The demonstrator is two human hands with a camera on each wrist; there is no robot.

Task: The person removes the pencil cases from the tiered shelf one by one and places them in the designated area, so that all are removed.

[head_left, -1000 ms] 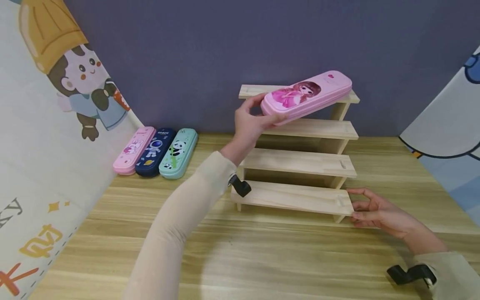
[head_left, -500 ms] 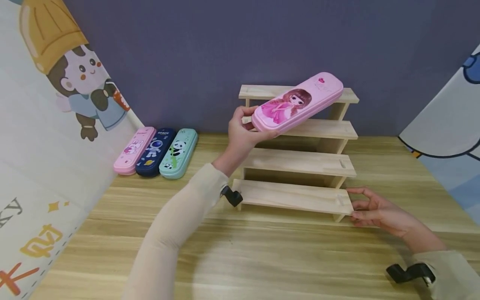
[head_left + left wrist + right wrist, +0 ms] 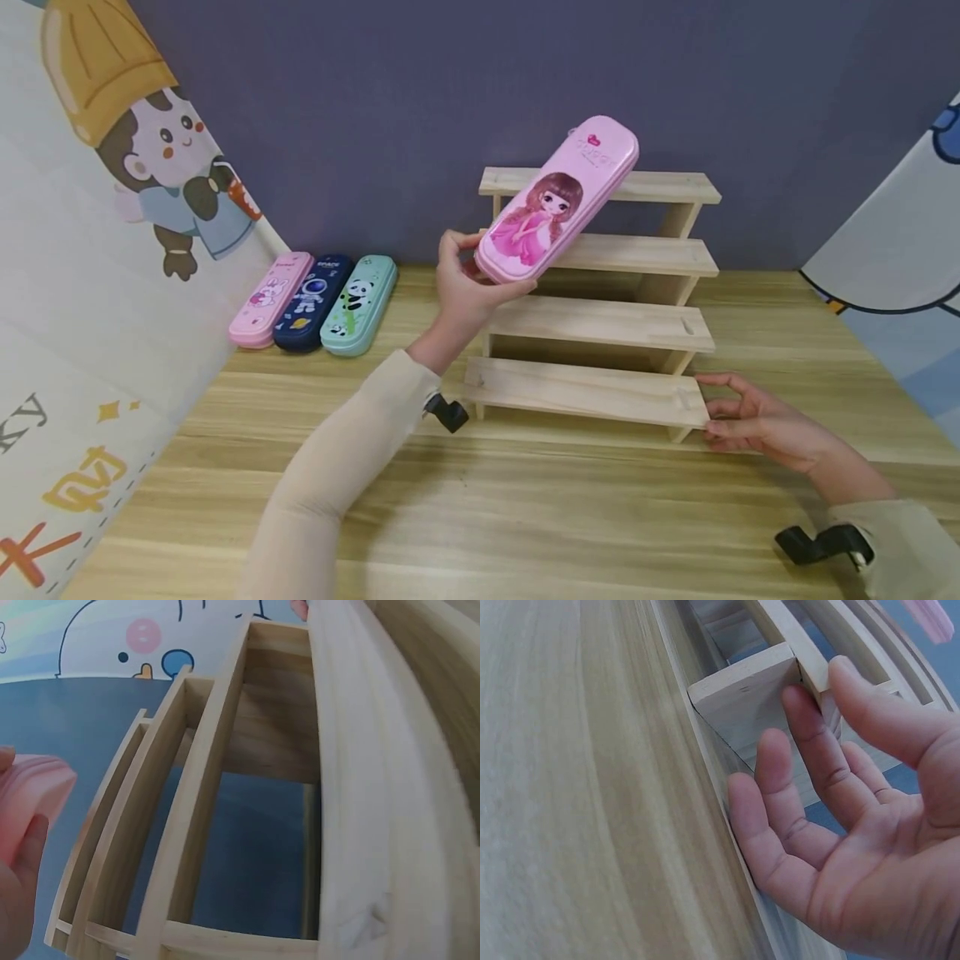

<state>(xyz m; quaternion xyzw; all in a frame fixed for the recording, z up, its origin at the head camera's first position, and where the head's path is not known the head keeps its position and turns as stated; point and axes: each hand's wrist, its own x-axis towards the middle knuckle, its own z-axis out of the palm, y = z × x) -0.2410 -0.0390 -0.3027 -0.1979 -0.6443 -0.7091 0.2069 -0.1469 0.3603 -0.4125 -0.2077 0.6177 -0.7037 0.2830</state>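
Note:
A pink pencil case (image 3: 600,167) with a long-haired girl printed on its lid is held up and tilted in my left hand (image 3: 465,287). The fingers and thumb grip its lower end, in front of the upper steps of a wooden tiered display stand (image 3: 592,392). Only a pink corner of the case (image 3: 45,787) shows in the left wrist view. At the right end of the lowest step, my right hand (image 3: 761,429) pinches the board's edge. In the right wrist view the thumb (image 3: 877,716) and forefinger take that edge between them; the other fingers are bent loosely.
Three pencil cases lie side by side at the back left: a pink one with a rabbit (image 3: 266,304), a navy one with an astronaut (image 3: 311,304) and a mint one with a panda (image 3: 360,304). Behind the stand rises a dark blue wall (image 3: 390,125). Printed panels flank the wooden table (image 3: 525,517).
My left hand has drawn the pink girl pencil case leftward from the top step and turned it more upright, its lid now facing me. The right hand stays at the lowest step.

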